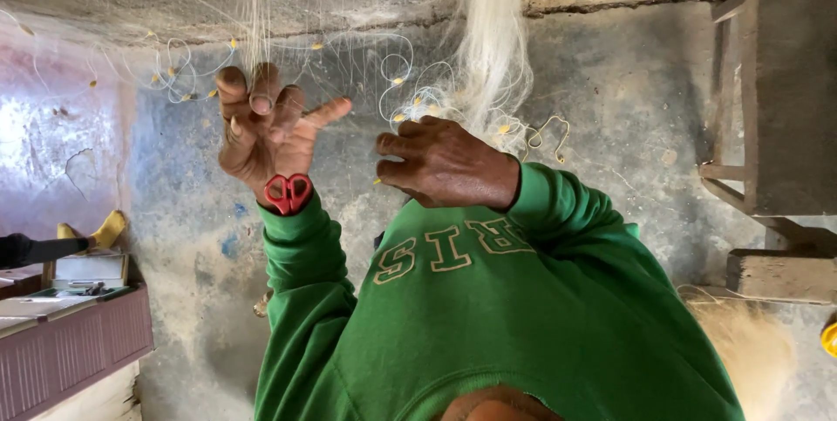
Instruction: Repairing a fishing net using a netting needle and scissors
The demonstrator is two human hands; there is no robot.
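Observed: a fine white net [349, 64] hangs spread before the person, with small yellow beads along its line. A thick white bundle [493, 29] of the same mesh drops from the top of the view to just above the right hand.

Left hand [266, 129]: raised, fingers curled and pinching strands of the net between thumb and fingertips, the little finger sticking out. Red scissors [288, 193] hang at the wrist by their handles, blades not visible; not in use at this moment.

Right hand [445, 164]: back turned to the camera, fingers bent in a loose fist at the foot of the bundle. It appears to grip mesh or line there, though the palm side is hidden and the hold cannot be confirmed.

Progress, as judged: part of the net is gathered into the bundle; the spread section with looped line and beads between the hands remains loose and unsorted. No finished end is visible. The work looks mid-course, with an unknown length left.

Green sleeves [305, 299] cover both arms.
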